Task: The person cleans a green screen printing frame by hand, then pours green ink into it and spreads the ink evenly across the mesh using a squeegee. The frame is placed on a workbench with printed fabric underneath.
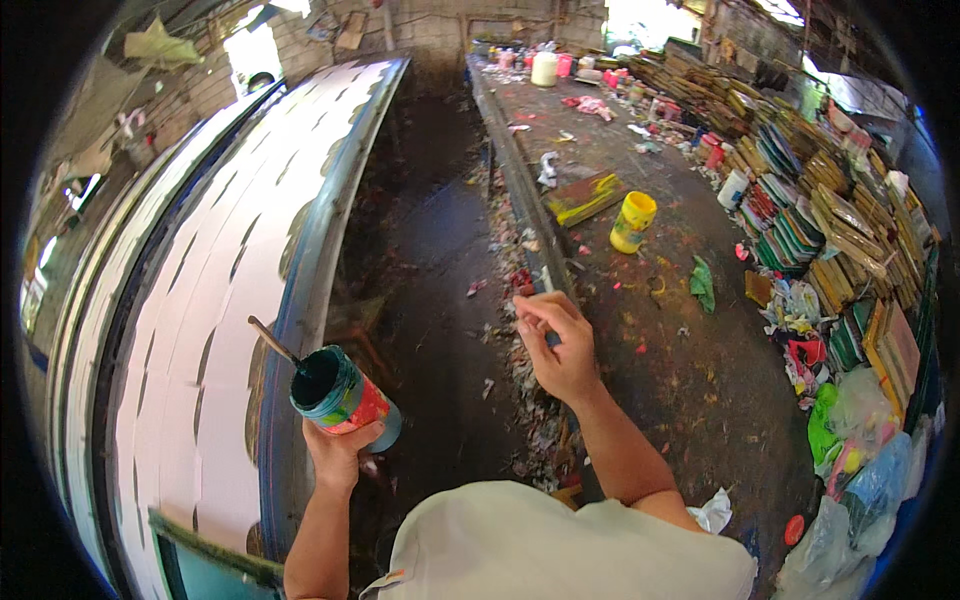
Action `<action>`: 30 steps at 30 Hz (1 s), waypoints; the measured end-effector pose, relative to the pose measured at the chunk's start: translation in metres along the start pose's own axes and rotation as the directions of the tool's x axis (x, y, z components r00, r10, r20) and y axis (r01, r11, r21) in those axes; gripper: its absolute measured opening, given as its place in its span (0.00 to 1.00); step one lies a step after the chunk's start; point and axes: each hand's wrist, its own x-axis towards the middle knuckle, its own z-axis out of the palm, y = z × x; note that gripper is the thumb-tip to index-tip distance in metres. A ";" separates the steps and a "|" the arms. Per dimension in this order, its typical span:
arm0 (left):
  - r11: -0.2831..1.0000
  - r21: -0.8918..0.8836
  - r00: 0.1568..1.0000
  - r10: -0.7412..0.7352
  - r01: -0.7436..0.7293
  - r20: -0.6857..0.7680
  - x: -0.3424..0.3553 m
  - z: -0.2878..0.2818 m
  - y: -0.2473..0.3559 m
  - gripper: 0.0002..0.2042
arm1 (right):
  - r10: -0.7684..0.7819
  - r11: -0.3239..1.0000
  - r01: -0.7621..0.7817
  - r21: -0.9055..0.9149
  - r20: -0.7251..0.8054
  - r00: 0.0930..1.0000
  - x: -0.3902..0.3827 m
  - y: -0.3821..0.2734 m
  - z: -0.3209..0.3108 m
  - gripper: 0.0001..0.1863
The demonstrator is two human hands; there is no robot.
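My left hand (338, 450) is closed around a plastic jar (368, 405) with a bright red and yellow label and dark teal paint showing at its mouth. A thin wooden stick (272, 340) leans out of the jar over its left side. The jar is tilted, beside the edge of the long left table. My right hand (560, 345) hovers near the edge of the right table, its fingers loosely bent with a gap at the thumb. Nothing shows in it. Farther off on that table stands a yellow paint tub (633, 222).
Pale panels cover the left table (340, 215); a teal-meshed frame (215, 560) sits at its near end. Scraps litter the dark aisle (430, 250). On the right table (660, 400) are a yellow-smeared board (585, 198), a green rag (702, 285), stacked frames (845, 230) and plastic bags (850, 520).
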 end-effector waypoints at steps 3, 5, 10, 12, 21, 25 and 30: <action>1.000 -0.007 0.996 -0.006 0.007 0.094 0.067 0.026 -0.014 0.38 | 0.020 0.996 -0.025 -0.088 -0.059 0.998 0.013 0.036 -0.012 0.15; 0.999 -0.030 0.992 -0.026 0.030 0.126 0.108 0.043 -0.020 0.38 | 0.076 0.991 -0.081 -0.104 -0.053 0.996 0.022 0.058 -0.009 0.13; 0.997 -0.057 0.979 -0.044 0.056 0.198 0.224 0.068 -0.054 0.38 | 0.055 0.989 -0.046 -0.140 0.057 0.997 0.076 0.125 0.016 0.14; 0.996 -0.063 0.973 -0.043 0.059 0.226 0.279 0.074 -0.075 0.38 | -0.016 0.984 0.031 -0.177 0.087 0.996 0.112 0.159 0.032 0.14; 0.993 -0.118 0.958 0.031 0.003 0.285 0.528 0.137 -0.115 0.36 | -0.078 0.919 0.165 -0.358 0.244 0.967 0.272 0.305 0.086 0.13; 0.977 -0.197 0.921 0.003 0.080 0.389 0.627 0.181 -0.113 0.37 | 0.006 0.914 0.051 -0.402 0.139 0.990 0.311 0.374 0.081 0.11; 0.974 -0.218 0.898 0.038 0.065 0.438 0.761 0.241 -0.158 0.39 | 0.157 0.823 -0.119 -0.555 0.022 0.987 0.374 0.497 0.064 0.11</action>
